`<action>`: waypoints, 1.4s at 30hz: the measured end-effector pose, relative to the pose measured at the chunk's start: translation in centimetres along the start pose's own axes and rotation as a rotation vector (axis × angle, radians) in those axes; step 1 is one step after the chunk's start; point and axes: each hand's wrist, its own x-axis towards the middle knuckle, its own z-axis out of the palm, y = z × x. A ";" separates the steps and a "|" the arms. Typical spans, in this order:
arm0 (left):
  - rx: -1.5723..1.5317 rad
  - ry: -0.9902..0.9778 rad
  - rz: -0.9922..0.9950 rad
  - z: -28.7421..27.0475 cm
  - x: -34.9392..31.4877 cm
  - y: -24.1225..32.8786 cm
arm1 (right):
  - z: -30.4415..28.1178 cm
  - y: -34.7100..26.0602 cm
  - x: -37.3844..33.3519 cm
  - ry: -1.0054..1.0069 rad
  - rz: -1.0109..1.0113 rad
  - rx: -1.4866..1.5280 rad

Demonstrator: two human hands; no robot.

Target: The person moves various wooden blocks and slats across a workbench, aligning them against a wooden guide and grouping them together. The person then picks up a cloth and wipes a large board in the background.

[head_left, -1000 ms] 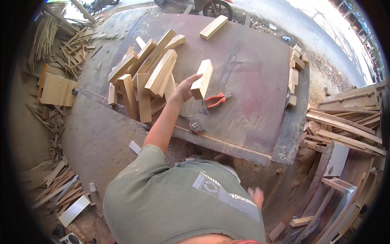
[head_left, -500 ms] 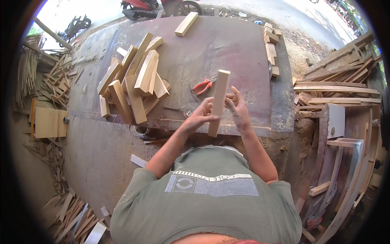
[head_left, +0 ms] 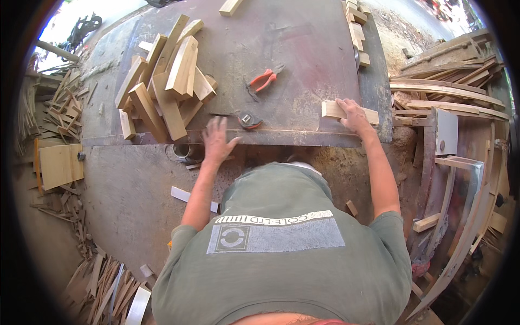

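My right hand (head_left: 356, 117) is closed over a short wooden block (head_left: 332, 110) lying flat near the front right corner of the worktable (head_left: 314, 59). My left hand (head_left: 218, 142) is at the table's front edge with its fingers spread and nothing in it. To the left of that hand, a heap of wooden blocks (head_left: 183, 62) lies crisscrossed on the table. A tape measure (head_left: 249, 121) rests just right of the left hand. Beyond it lie pliers (head_left: 264, 80) with red handles.
A row of small blocks (head_left: 357, 36) lines the table's right edge, and one block (head_left: 230, 7) lies at the far side. Stacked boards (head_left: 449, 95) and a wooden frame (head_left: 455, 162) stand at right. Scrap wood (head_left: 105, 292) covers the floor at left.
The block held up between both hands is now down at the table's front right, under my right hand. My left hand has let go and moved left. The tape measure shows fully.
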 end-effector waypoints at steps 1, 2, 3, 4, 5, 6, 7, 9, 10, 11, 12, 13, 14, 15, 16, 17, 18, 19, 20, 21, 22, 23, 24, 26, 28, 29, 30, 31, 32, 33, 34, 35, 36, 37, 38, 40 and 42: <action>0.035 -0.020 -0.027 0.8 -0.7 -1.1 | 1.1 1.7 -0.9 -0.049 -0.004 0.013; 0.074 -0.039 -0.057 1.2 -1.5 -2.0 | 1.6 2.5 -1.2 -0.097 -0.014 0.029; 0.116 -0.055 -0.091 1.9 -2.1 -3.2 | 1.7 2.3 -1.3 -0.122 -0.017 0.041; 0.084 -0.041 -0.037 2.8 -2.4 -4.6 | 1.5 1.6 -1.6 -0.148 -0.026 0.053; 0.090 -0.019 -0.037 3.9 -2.8 -5.6 | 1.4 0.9 -1.7 -0.174 -0.035 0.065; 0.092 0.002 -0.028 4.1 -2.7 -5.6 | 1.7 0.6 -1.8 -0.160 -0.037 0.049; 0.094 0.022 -0.018 4.3 -2.6 -5.6 | 2.2 0.5 -1.8 -0.151 -0.038 0.057; 0.079 0.027 -0.015 4.4 -2.5 -5.7 | 2.9 0.2 -1.8 -0.134 -0.042 0.076; 0.072 0.028 -0.014 4.2 -2.5 -5.7 | 3.0 0.2 -1.7 -0.144 -0.042 0.067; 0.065 0.029 -0.016 4.1 -2.5 -5.6 | 2.9 0.3 -1.6 -0.154 -0.042 0.058; 0.055 0.032 -0.018 4.2 -2.4 -5.5 | 2.8 0.3 -1.6 -0.162 -0.041 0.045; 0.046 0.036 -0.018 4.2 -2.4 -5.5 | 3.3 0.2 -1.7 -0.118 -0.059 0.033; 0.048 0.045 -0.018 4.2 -2.4 -5.4 | 4.3 -0.1 -1.9 -0.073 -0.076 0.022; 0.049 0.053 -0.020 4.3 -2.5 -5.4 | 4.9 -0.5 -2.1 -0.031 -0.094 0.010; 0.052 0.059 -0.019 4.5 -2.5 -5.5 | 5.2 -2.3 -2.5 0.011 -0.095 -0.049; 0.057 0.088 -0.010 4.6 -2.5 -5.6 | 5.6 -5.0 -2.9 0.050 -0.095 -0.107; 0.060 0.115 -0.004 4.9 -2.7 -5.7 | 6.0 -6.7 -3.3 0.085 -0.096 -0.166; 0.061 0.141 0.013 5.2 -2.6 -5.7 | 7.1 -6.7 -3.7 0.152 -0.085 -0.184; 0.040 0.146 0.012 5.2 -2.6 -5.8 | 9.1 -6.3 -4.2 0.219 -0.074 -0.202; 0.017 0.152 0.007 5.1 -2.6 -5.9 | 10.8 -5.9 -4.6 0.284 -0.065 -0.223; -0.009 0.161 0.006 5.5 -2.4 -6.0 | 11.6 -5.6 -4.2 0.323 -0.048 -0.260; -0.003 0.162 0.004 5.9 -2.7 -6.1 | 12.1 -5.2 -4.3 0.342 -0.069 -0.266; 0.005 0.170 0.008 6.4 -2.8 -6.5 | 12.3 -4.8 -4.1 0.370 -0.088 -0.273; 0.029 0.186 0.008 6.8 -2.7 -6.8 | 12.3 -4.2 -3.3 0.442 -0.122 -0.275; -0.035 0.183 -0.014 6.6 -2.4 -6.4 | 12.4 -4.3 -3.2 0.471 -0.120 -0.275; -0.054 0.175 -0.013 6.6 -1.6 -6.2 | 12.1 -3.8 -2.7 0.491 -0.122 -0.280; -0.070 0.196 -0.005 6.6 -1.4 -6.1 | 12.3 -3.7 -2.7 0.484 -0.125 -0.297; -0.085 0.216 0.002 6.6 -1.3 -5.8 | 12.3 -3.4 -2.9 0.475 -0.128 -0.314; -0.101 0.234 0.009 6.5 -0.9 -5.6 | 12.5 -3.1 -2.7 0.465 -0.132 -0.330; -0.093 0.256 0.017 6.6 0.3 -5.8 | 12.2 -2.8 -1.7 0.481 -0.135 -0.324; -0.081 0.273 0.016 5.8 3.9 -6.0 | 10.7 -1.9 2.0 0.490 -0.142 -0.311; -0.069 0.288 0.015 4.9 7.7 -6.2 | 9.0 -1.1 5.9 0.498 -0.149 -0.298; -0.058 0.289 0.014 5.0 10.0 -6.5 | 8.1 -0.6 8.0 0.492 -0.139 -0.301; -0.050 0.281 0.016 5.0 12.1 -6.6 | 7.7 0.2 9.7 0.483 -0.132 -0.314; -0.042 0.275 0.018 4.8 14.0 -6.6 | 7.3 0.9 11.3 0.475 -0.125 -0.327; -0.046 0.266 0.019 4.7 16.9 -6.5 | 6.5 2.0 13.8 0.468 -0.118 -0.344; -0.067 0.289 0.019 4.8 19.4 -6.4 | 5.8 2.9 16.0 0.472 -0.116 -0.351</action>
